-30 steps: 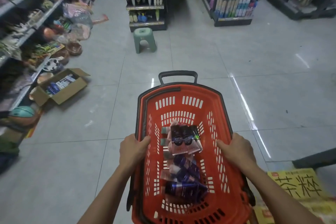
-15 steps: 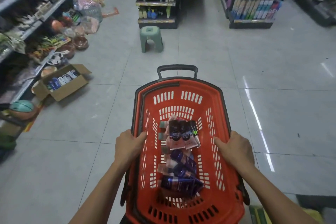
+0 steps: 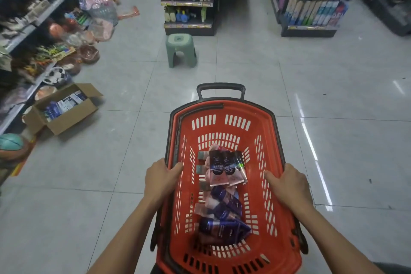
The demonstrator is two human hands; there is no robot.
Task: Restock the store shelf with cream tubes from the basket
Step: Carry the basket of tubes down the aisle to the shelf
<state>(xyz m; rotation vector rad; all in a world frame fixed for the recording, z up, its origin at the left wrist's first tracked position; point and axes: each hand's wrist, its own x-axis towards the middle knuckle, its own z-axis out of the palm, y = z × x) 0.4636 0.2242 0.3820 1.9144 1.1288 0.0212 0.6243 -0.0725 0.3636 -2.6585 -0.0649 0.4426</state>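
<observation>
A red plastic basket (image 3: pixel 222 109) with a black handle is held out in front of me over the tiled floor. Inside it lie several cream tubes (image 3: pixel 224 169), some pink with dark labels, some dark blue. My left hand (image 3: pixel 161 179) grips the basket's left rim, thumb over the edge. My right hand (image 3: pixel 289 181) grips the right rim the same way. A store shelf (image 3: pixel 188 2) with hanging goods stands straight ahead at the end of the aisle.
A green plastic stool (image 3: pixel 180 50) stands on the floor ahead of the basket. An open cardboard box (image 3: pixel 64 108) of goods lies at the left beside a long shelf (image 3: pixel 33 20) of toys and balls. Another shelf (image 3: pixel 315 11) stands at the back right.
I have moved forward down the aisle with the basket; the stool, box and end shelf are closer. Both hands keep the same hold on the rims.
</observation>
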